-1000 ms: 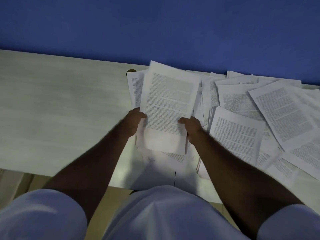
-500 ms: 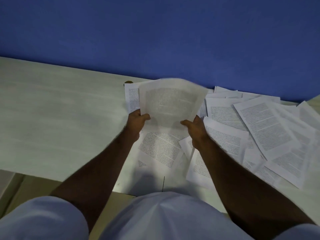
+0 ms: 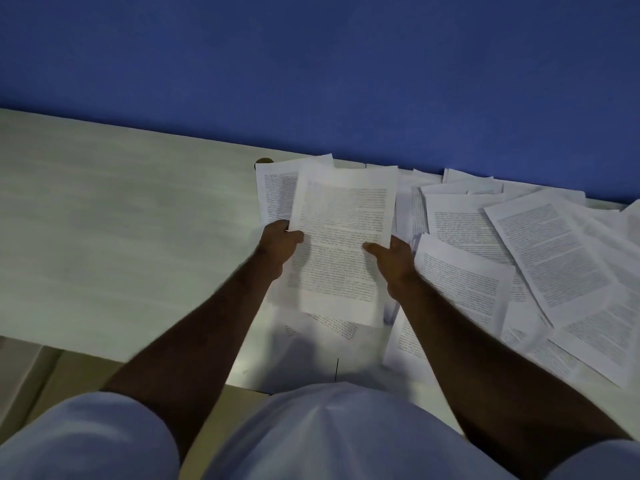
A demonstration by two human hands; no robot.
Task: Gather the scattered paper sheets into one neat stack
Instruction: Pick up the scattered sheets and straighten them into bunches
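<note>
Pale table (image 3: 121, 237) under scattered printed sheets (image 3: 554, 258)

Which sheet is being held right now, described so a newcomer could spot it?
On the pale table against the blue wall, find the paper pile at its right. The held sheet is the printed page pinched by the left hand and right hand, raised above the flat sheets.

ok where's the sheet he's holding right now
In the head view the held sheet is just left of centre, gripped at its lower corners by the left hand and right hand, above the table, left of the scattered sheets.
</note>
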